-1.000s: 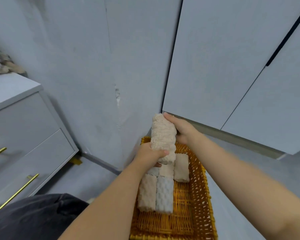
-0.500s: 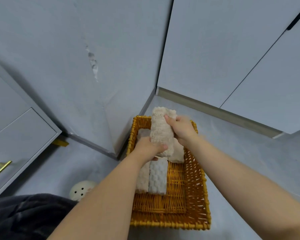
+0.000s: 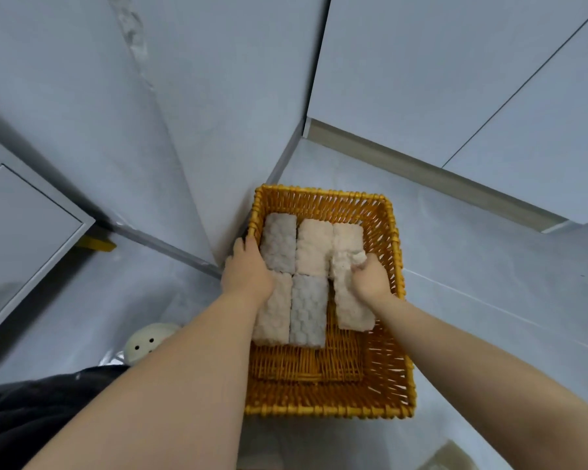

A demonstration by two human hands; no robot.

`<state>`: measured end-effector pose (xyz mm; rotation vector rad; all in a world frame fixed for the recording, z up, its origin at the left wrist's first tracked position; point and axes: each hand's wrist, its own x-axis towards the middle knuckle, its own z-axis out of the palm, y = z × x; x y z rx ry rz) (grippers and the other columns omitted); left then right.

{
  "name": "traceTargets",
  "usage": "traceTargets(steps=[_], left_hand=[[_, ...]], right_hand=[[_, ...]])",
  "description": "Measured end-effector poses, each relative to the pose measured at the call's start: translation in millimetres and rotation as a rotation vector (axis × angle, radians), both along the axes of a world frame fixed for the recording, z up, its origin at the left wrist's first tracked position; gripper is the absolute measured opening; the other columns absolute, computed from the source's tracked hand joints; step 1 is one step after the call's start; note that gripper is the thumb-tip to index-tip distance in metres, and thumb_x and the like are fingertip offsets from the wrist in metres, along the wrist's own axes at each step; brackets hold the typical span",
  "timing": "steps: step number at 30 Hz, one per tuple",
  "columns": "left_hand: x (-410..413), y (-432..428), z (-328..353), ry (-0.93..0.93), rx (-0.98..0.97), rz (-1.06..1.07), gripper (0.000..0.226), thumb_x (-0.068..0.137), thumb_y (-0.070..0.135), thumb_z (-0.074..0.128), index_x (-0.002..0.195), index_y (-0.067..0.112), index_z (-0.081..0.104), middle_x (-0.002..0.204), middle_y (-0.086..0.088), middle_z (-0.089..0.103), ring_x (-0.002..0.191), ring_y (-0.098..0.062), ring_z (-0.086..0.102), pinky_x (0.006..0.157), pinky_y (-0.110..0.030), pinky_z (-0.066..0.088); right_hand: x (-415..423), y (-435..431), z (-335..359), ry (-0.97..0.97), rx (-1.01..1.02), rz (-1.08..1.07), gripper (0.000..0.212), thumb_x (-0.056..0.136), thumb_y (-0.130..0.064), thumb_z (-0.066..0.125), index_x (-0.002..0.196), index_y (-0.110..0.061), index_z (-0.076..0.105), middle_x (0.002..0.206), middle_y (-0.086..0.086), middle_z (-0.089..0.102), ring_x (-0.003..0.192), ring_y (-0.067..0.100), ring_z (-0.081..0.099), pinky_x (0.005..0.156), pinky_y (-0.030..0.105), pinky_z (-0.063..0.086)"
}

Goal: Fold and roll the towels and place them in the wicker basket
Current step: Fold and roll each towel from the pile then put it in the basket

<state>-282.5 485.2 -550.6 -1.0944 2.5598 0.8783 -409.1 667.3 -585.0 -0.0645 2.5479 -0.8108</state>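
Five rolls [image 3: 308, 310] lying in wicker basket [image 3: 330, 410] | your right hand [image 3: 370, 279] is gripping sixth towel [image 3: 352, 308] — near-right, unreleased | left hand [image 3: 248, 271] is resting flat on near-left roll [image 3: 275, 317]

Wicker basket [image 3: 330, 411]: woven cane, golden-yellow, ribbed, with a slight sheen. Grey towel rolls [image 3: 279, 242] and cream towel rolls [image 3: 314, 247]: matt cloth with a knobbly, bubble-like pile. The loose cream towel [image 3: 350, 307], gripped by the right hand [image 3: 370, 279], shows a fuzzy, ragged end. Floor [image 3: 489, 283]: smooth, pale grey, glossy, with faint reflections. Wall [image 3: 218, 96]: matt and smooth, with one rough chipped patch [image 3: 133, 32]. Cabinet doors [image 3: 421, 62]: smooth, matt panels. Dark fabric [image 3: 31, 418]: soft, matt cloth.
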Motion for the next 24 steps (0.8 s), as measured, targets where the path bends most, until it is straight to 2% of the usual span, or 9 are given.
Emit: traceTargets(steps=[3,5,7,10,13,14,17,21,24], left_hand=[[-1,2,-7,-0.12,0.105,0.079,0.066,0.095,0.026,0.051,0.147,0.008,0.015,0.138,-0.016,0.044,0.119,-0.035,0.05,0.09,-0.042,0.044],[-2,2,-6,-0.151,0.093,0.124,0.062,0.096,0.024,0.05,0.146,0.005,0.018,0.132,-0.018,0.05,0.116,-0.035,0.052,0.088,-0.04,0.044],[-2,1,-5,-0.157,0.102,0.166,0.052,0.095,0.019,0.05,0.139,0.004,0.028,0.13,-0.018,0.052,0.116,-0.035,0.052,0.088,-0.039,0.044],[1,0,-4,-0.238,0.16,0.186,0.041,0.093,0.015,0.048,0.132,0.004,0.037,0.131,-0.019,0.05,0.119,-0.036,0.05,0.09,-0.039,0.043],[2,-1,-6,-0.289,0.168,0.172,0.044,0.093,0.018,0.049,0.132,0.004,0.036,0.132,-0.019,0.048,0.12,-0.036,0.048,0.093,-0.04,0.043],[1,-1,-6,-0.29,0.171,0.172,0.044,0.093,0.018,0.049,0.133,0.004,0.035,0.132,-0.019,0.048,0.12,-0.036,0.048,0.093,-0.04,0.043],[0,-1,-7,-0.285,0.188,0.18,0.045,0.093,0.017,0.049,0.133,0.003,0.034,0.132,-0.019,0.048,0.12,-0.036,0.048,0.094,-0.041,0.044],[0,1,-7,-0.297,0.164,0.17,0.047,0.093,0.016,0.05,0.135,0.003,0.032,0.133,-0.019,0.047,0.121,-0.035,0.048,0.093,-0.04,0.043],[0,2,-7,-0.302,0.153,0.157,0.046,0.093,0.014,0.049,0.134,0.003,0.032,0.132,-0.018,0.047,0.12,-0.035,0.048,0.09,-0.039,0.043]], right_hand=[[19,9,-24,-0.016,0.035,-0.052,0.025,0.095,-0.008,0.044,0.118,0.0,0.041,0.108,0.021,0.061,0.102,0.039,0.059,0.076,0.035,0.043],[24,8,-36,-0.054,0.06,-0.11,0.029,0.095,-0.008,0.043,0.123,0.001,0.043,0.116,0.022,0.059,0.109,0.039,0.056,0.087,0.036,0.043],[24,8,-45,-0.126,0.065,-0.166,0.031,0.097,-0.006,0.04,0.124,0.004,0.049,0.124,0.021,0.057,0.116,0.036,0.053,0.09,0.031,0.041],[21,8,-57,-0.298,0.067,-0.24,0.036,0.099,-0.009,0.034,0.129,0.005,0.05,0.132,0.02,0.053,0.123,0.033,0.049,0.072,0.017,0.04],[16,10,-60,-0.32,0.155,-0.12,0.038,0.1,-0.004,0.031,0.135,0.001,0.044,0.14,0.015,0.047,0.13,0.029,0.043,0.092,0.02,0.041],[14,11,-64,-0.34,0.111,-0.198,0.036,0.099,-0.005,0.033,0.132,0.002,0.047,0.137,0.016,0.05,0.128,0.03,0.045,0.089,0.02,0.042],[10,16,-73,-0.224,0.087,-0.235,0.031,0.097,-0.011,0.045,0.119,0.004,0.058,0.121,0.02,0.06,0.116,0.035,0.055,0.078,0.026,0.04],[16,10,-81,-0.128,0.09,-0.188,0.03,0.097,-0.006,0.048,0.124,0.006,0.053,0.124,0.021,0.059,0.117,0.035,0.054,0.094,0.03,0.041],[27,8,-80,0.031,0.137,-0.171,0.032,0.096,-0.011,0.052,0.124,0.003,0.051,0.123,0.018,0.058,0.112,0.033,0.056,0.093,0.033,0.043]])
